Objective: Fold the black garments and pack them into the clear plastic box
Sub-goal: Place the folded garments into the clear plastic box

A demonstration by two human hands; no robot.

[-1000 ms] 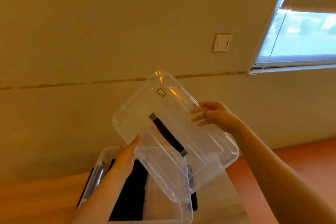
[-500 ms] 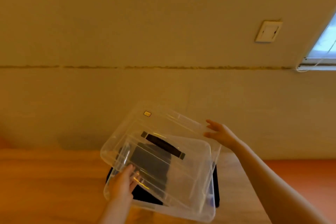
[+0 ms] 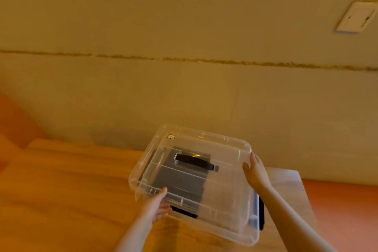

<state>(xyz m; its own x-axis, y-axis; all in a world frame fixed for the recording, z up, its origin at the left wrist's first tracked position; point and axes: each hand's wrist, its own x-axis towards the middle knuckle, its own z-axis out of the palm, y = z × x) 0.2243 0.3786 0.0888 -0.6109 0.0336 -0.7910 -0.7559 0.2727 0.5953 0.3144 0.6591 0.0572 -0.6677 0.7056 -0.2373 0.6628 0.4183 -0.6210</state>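
The clear plastic lid, with a black handle in its middle, lies nearly level over the clear plastic box on the wooden table. Folded black garments show through the lid in the box's left half. My left hand grips the lid's near left edge, thumb on top and fingers underneath. My right hand holds the lid's far right edge. I cannot tell whether the lid is seated on the rim.
A black latch hangs at the box's right end. A pale sheet lies under the box at the right. The wall stands just behind the table, with a white switch plate high on the right.
Both hands brought the lid down from a steep tilt in the air to nearly flat over the box. The view swung left and downward, and the window left the frame.
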